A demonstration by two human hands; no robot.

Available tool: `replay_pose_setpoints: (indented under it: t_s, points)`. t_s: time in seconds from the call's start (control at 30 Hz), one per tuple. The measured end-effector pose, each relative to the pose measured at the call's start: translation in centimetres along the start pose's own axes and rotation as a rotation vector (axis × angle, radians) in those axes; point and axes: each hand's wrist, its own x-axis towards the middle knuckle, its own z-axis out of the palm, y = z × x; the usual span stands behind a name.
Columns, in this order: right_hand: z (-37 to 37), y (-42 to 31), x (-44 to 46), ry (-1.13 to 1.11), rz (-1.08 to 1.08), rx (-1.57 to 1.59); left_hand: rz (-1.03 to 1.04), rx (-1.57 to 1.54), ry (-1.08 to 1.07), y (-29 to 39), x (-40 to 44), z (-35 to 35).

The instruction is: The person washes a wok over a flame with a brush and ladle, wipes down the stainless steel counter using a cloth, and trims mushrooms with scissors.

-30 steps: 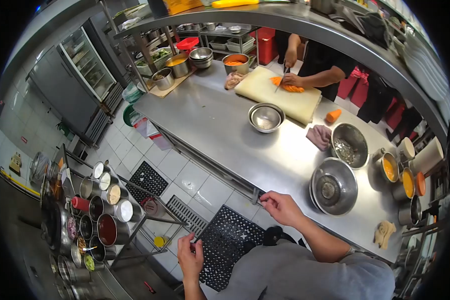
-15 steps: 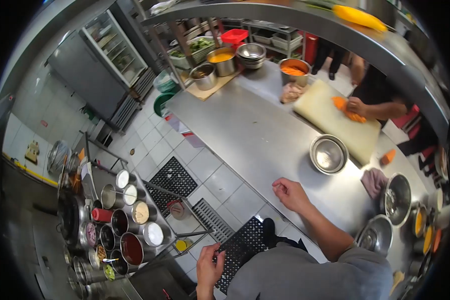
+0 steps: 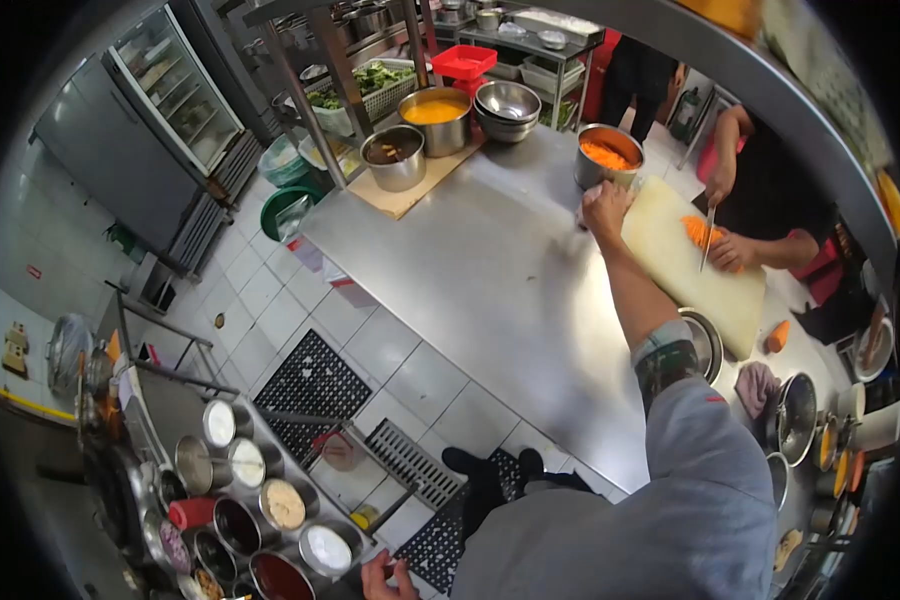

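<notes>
My right hand [image 3: 606, 207] reaches across the steel table to a crumpled pale pinkish cloth [image 3: 581, 216]. The fingers are closed over the cloth and hide most of it. Just beyond the knuckles stands a steel pot [image 3: 592, 172] holding shredded orange carrot [image 3: 610, 154]. To the right of my forearm lies a pale cutting board [image 3: 670, 250]. Low at the bottom edge, my left hand [image 3: 388, 578] is partly cut off. Its fingers are loosely bent and apart, with nothing in them, near a pot of white powder [image 3: 328, 548].
Across the board a co-worker's hands use a knife [image 3: 708, 240] on carrot. My arm partly covers a steel bowl [image 3: 707, 345]. Pots of orange liquid [image 3: 435, 108] and dark liquid [image 3: 392, 150] stand at the table's far end. A steel shelf [image 3: 660, 30] crosses overhead.
My right hand has moved forward from the table's near edge to the cloth beside the carrot pot. My left hand has dropped lower. The co-worker's knife is now in view.
</notes>
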Motion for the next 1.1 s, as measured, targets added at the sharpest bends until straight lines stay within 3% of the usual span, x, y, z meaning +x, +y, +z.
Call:
replay_pose_setpoints:
  t_s: [0.07,0.1,0.17,0.2,0.3,0.33,0.43,0.47,0.5,0.53,0.57,0.63,0.7,0.77,0.8,0.9,0.93,1.0,1.1]
  points:
    - [2.9,3.0,0.8,-0.147,-0.140,-0.143,-0.145,0.050,-0.074,0.9,2.8,-1.8]
    - [4.8,4.4,0.4,-0.158,-0.189,-0.161,-0.096,0.101,-0.019,-0.8,3.7,-1.7]
    - [6.8,4.5,-2.3,0.099,-0.209,0.041,-0.080,0.047,0.049,-2.3,5.9,-1.7]
    - [5.8,3.1,-3.4,0.162,-0.206,-0.082,-0.101,0.059,0.023,-2.3,7.1,-1.9]
    - [1.7,-0.8,-2.5,-0.292,0.101,0.243,-0.122,0.043,-0.028,0.3,11.0,-3.3]
    - [2.6,0.1,-1.5,-0.248,-0.054,0.674,-0.098,-0.008,-0.020,0.7,12.1,-3.4]
    - [-2.4,-5.1,-0.2,-0.106,0.106,0.232,-0.046,-0.058,-0.039,0.5,15.4,-3.7]
    - [-4.5,-7.9,-0.7,-0.223,0.178,0.281,-0.068,-0.058,-0.046,0.4,16.3,-3.6]
    - [-1.8,-5.5,-1.1,-0.262,0.079,0.194,-0.096,-0.060,-0.051,0.3,16.9,-3.4]
    - [2.7,-1.9,-1.7,-0.301,-0.025,0.116,0.017,-0.033,0.009,-1.8,17.1,-2.5]
    - [6.3,0.0,-1.3,-0.334,-0.140,0.044,-0.045,-0.056,0.003,-1.7,17.7,-2.1]
    - [9.0,-2.1,-0.8,-0.301,-0.149,0.115,-0.164,-0.075,-0.021,-1.1,18.4,-2.9]
    - [9.8,-5.9,1.4,-0.198,-0.274,-0.035,-0.141,0.025,-0.083,-1.3,19.0,-3.6]
    - [14.0,-7.4,3.3,-0.411,-0.015,-0.045,-0.110,-0.013,-0.084,-2.0,19.6,-2.6]
    - [14.1,-9.5,2.6,-0.449,-0.021,0.109,-0.062,-0.018,-0.080,-2.0,20.2,-2.4]
    - [9.5,-18.4,-3.5,-0.681,-0.121,0.116,-0.189,0.090,-0.205,3.3,24.1,-3.1]
    - [8.1,-19.7,-6.5,-0.554,-0.239,0.255,-0.084,0.025,-0.112,1.5,24.0,-2.0]
    - [4.6,-21.5,-8.6,-0.615,-0.341,0.360,-0.054,-0.007,-0.126,1.3,24.5,-1.9]
    - [4.0,-19.3,-3.4,-0.577,0.078,0.425,-0.034,-0.053,-0.125,0.0,24.1,-1.5]
